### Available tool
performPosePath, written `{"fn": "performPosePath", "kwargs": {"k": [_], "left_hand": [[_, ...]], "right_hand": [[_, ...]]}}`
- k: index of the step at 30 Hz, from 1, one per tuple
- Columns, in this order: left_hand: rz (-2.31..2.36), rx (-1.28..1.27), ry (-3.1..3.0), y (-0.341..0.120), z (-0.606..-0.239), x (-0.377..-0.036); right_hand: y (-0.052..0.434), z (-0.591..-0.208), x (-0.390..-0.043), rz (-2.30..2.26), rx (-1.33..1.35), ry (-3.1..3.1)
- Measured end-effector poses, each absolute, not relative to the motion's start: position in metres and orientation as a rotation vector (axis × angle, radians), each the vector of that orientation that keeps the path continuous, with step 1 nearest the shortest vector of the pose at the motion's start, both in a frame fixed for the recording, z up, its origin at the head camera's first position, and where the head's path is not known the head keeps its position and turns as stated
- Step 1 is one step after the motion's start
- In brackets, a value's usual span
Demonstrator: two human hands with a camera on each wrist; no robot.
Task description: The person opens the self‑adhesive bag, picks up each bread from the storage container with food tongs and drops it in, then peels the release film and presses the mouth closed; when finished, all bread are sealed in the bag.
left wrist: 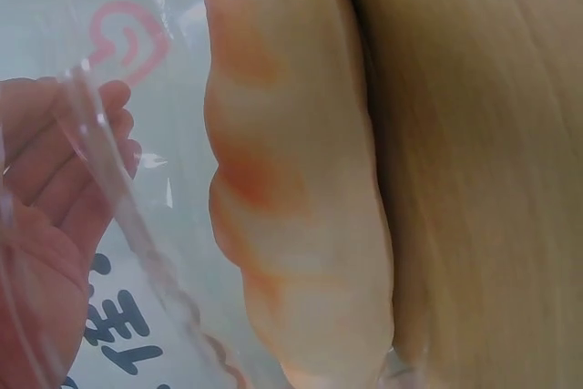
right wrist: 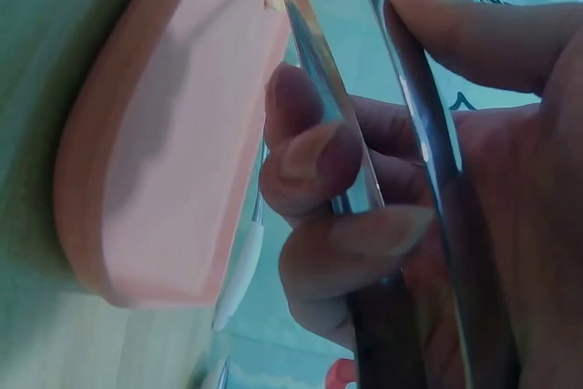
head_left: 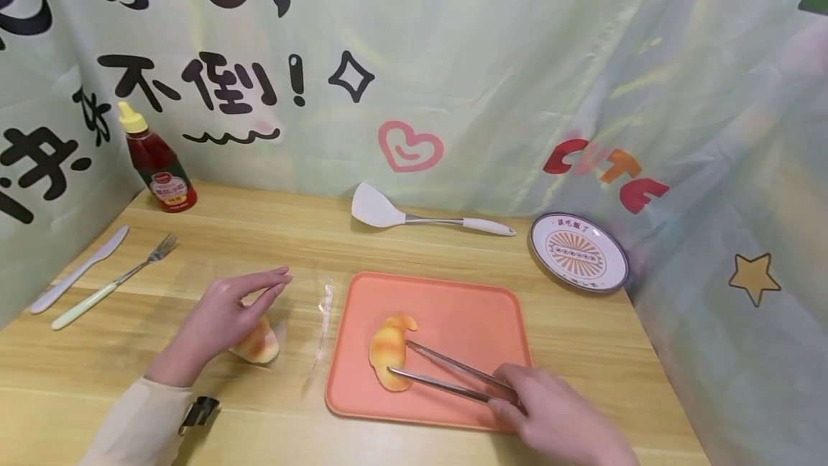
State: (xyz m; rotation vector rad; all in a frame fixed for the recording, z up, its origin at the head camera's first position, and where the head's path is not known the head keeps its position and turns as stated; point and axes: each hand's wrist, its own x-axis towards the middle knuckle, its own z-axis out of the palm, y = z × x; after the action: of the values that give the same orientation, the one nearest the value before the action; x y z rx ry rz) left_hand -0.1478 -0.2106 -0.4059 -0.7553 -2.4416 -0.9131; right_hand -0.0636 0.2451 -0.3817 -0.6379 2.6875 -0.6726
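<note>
My right hand (head_left: 556, 408) grips metal tongs (head_left: 453, 365), fingers and thumb curled round their arms in the right wrist view. The arms are spread, with their tips at a golden croissant-shaped bread (head_left: 388, 354). It lies on the left half of a pink tray (head_left: 466, 308). Off the tray's left side, my left hand (head_left: 223, 311) hovers with its fingers extended. Below it, partly covered by the hand, is a pale bread roll (head_left: 260, 345) with orange-brown patches. In the left wrist view, clear plastic (left wrist: 137, 216) stands between that hand and the roll.
A white spatula (head_left: 382, 207) lies at the back. A patterned plate (head_left: 578, 252) is at the back right. To the left are a sauce bottle (head_left: 164, 178), a knife (head_left: 80, 268) and a fork (head_left: 116, 282). Printed cloth (head_left: 485, 56) encloses the wooden table (head_left: 272, 437).
</note>
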Motion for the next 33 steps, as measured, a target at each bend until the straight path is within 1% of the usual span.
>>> {"fn": "performPosePath", "kwargs": {"k": [8,15,33], "left_hand": [[-0.895,-0.763,-2.418,-0.209,-0.405,-0.147],[-0.898,-0.766,-2.411,-0.21,-0.405,-0.148],[-0.955,-0.802,-2.392,-0.215,-0.405,-0.149]], "right_hand": [[0.245,-0.385,-0.068,-0.644,-0.679,2.714],[0.248,-0.389,-0.072,-0.617,-0.774,2.784],[0.25,-0.384,-0.076,-0.61,-0.949,2.938]]}}
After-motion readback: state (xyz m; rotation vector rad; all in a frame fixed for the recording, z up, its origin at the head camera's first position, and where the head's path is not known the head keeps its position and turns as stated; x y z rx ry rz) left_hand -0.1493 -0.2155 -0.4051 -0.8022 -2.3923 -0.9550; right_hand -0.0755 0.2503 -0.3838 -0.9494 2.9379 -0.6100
